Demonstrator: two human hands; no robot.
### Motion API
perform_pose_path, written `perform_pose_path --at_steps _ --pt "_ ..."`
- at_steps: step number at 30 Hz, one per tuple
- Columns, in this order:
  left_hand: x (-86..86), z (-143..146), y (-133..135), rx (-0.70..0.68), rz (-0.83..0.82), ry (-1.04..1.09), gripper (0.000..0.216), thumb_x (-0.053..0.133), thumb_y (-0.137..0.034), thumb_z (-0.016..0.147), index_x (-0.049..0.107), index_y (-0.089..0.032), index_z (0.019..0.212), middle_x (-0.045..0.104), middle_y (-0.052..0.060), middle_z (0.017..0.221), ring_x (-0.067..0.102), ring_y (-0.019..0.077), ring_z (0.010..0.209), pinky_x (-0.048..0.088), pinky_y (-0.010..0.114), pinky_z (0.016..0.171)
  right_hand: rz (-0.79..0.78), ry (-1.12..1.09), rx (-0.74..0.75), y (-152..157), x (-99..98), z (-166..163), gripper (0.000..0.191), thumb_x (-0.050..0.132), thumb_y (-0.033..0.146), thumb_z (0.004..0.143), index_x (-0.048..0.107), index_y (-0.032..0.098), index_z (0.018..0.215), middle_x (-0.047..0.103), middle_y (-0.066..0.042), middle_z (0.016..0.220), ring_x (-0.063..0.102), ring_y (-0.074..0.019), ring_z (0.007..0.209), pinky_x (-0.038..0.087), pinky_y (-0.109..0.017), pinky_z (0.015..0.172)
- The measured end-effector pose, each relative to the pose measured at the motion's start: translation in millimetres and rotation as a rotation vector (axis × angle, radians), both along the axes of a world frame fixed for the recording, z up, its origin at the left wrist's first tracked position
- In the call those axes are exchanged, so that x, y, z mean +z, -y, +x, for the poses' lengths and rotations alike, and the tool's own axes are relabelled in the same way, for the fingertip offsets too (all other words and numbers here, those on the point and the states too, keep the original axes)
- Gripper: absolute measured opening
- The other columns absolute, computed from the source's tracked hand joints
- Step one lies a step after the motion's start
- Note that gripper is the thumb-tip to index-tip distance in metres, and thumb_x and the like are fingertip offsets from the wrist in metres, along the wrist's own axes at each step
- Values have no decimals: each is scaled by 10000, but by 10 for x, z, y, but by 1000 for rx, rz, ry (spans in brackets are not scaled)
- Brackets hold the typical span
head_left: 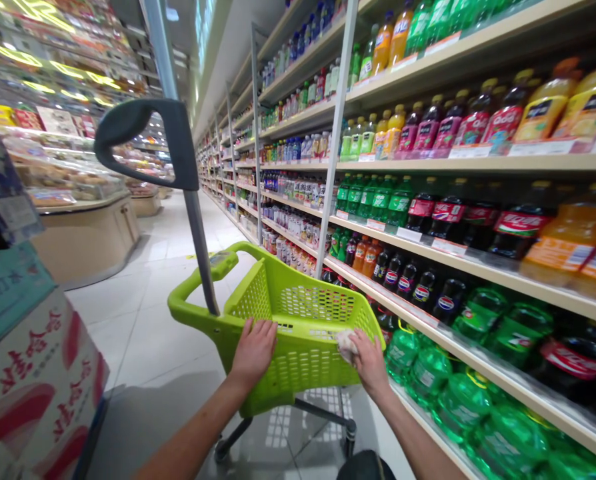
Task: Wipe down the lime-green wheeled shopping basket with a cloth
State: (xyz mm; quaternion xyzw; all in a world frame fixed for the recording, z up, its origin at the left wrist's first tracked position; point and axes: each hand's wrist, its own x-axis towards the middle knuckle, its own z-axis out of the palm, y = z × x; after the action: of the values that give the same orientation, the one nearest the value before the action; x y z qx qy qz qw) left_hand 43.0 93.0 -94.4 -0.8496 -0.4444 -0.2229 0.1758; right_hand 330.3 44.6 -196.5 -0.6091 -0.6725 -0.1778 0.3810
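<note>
A bright green plastic shopping cart (305, 367) with a perforated basket stands in front of me, turned sideways. My left hand (254, 350) is on the near rim of its basket, fingers curled over the edge. By the right end of the basket, my right hand (370, 365) pinches a crumpled white cloth (347, 345) against the rim. Part of the cloth is hidden by the fingers. A metal pole (198, 233) rises from the cart's handle end and carries a dark grey loop grip (182, 147). The basket's inside shows no goods.
Shelves (403, 267) of bottled drinks run along the right, close to the cart. Large green bottles (458, 400) fill the bottom level. Stacked cartons (38, 373) stand at the left front. A curved display counter (85, 237) lies farther back beside the tiled aisle (163, 293).
</note>
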Motion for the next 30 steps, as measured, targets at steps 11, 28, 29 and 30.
perform_pose_path --at_steps 11,28,29,30 --pt "-78 177 51 24 -4 24 348 357 -81 802 589 -178 1043 641 61 996 526 208 960 273 412 967 40 -251 -164 -194 697 -199 222 459 150 679 558 176 876 588 -83 914 517 -229 897 415 -400 817" --pt "-91 230 55 -3 -22 31 398 331 -88 798 564 -180 1106 619 62 1087 499 211 1041 243 416 1001 -76 -415 -136 121 794 30 305 432 208 664 583 172 926 651 -43 803 603 -191 703 486 -297 652" --pt "-85 236 61 -1 -27 34 395 329 -89 799 566 -176 1103 621 64 1083 499 212 1039 245 415 999 -111 -398 -115 111 832 5 264 439 207 655 591 179 869 647 -37 762 598 -189 684 482 -293 648" --pt "-81 243 67 0 -28 37 393 328 -90 799 566 -174 1100 622 67 1077 501 214 1034 250 416 995 -132 -365 -70 88 843 -57 236 437 197 654 596 183 829 647 -41 764 598 -191 711 479 -298 674"
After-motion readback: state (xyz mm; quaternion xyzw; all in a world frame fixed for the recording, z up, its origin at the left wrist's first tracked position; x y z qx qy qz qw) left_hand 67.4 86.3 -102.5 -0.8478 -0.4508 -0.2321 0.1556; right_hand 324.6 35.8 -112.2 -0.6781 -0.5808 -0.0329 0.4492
